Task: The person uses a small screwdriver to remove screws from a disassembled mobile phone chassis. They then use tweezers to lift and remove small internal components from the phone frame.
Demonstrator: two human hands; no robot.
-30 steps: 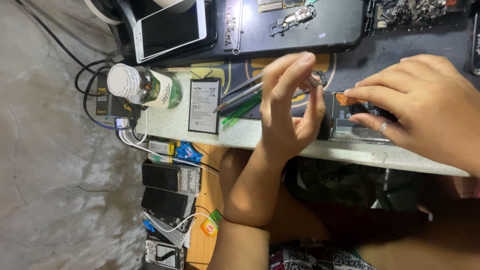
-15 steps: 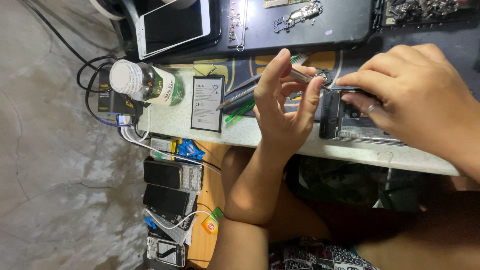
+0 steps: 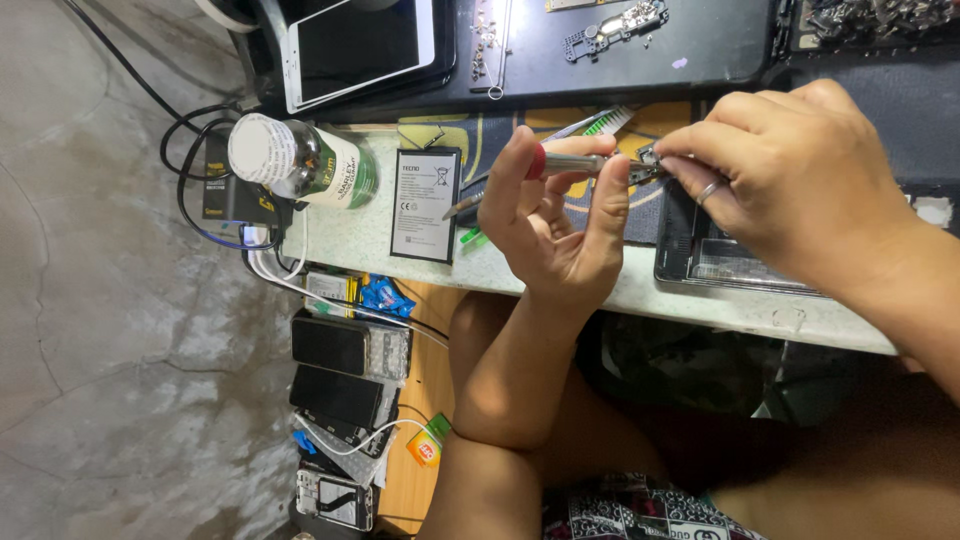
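Observation:
My left hand (image 3: 560, 230) is raised over the table edge, palm toward me. Its thumb and fingers grip a silver screwdriver (image 3: 570, 163) with a red band. The tip points right at a small dark part (image 3: 645, 165) pinched in the fingertips of my right hand (image 3: 790, 180), which wears a ring. Under my right hand lies an opened black phone (image 3: 720, 255) on the pale tabletop (image 3: 560, 290); the hand hides much of it.
A flat phone battery (image 3: 425, 203) and a white-capped green bottle (image 3: 300, 160) lie to the left, with tweezers (image 3: 465, 205) between battery and hand. A white-framed phone (image 3: 360, 45) sits on a black mat (image 3: 620, 70). Several phones (image 3: 345, 350) and cables (image 3: 300, 290) lie below the table.
My left hand has turned the screwdriver and brought its tip to the part in my right hand. My right hand shifted slightly left over the open phone.

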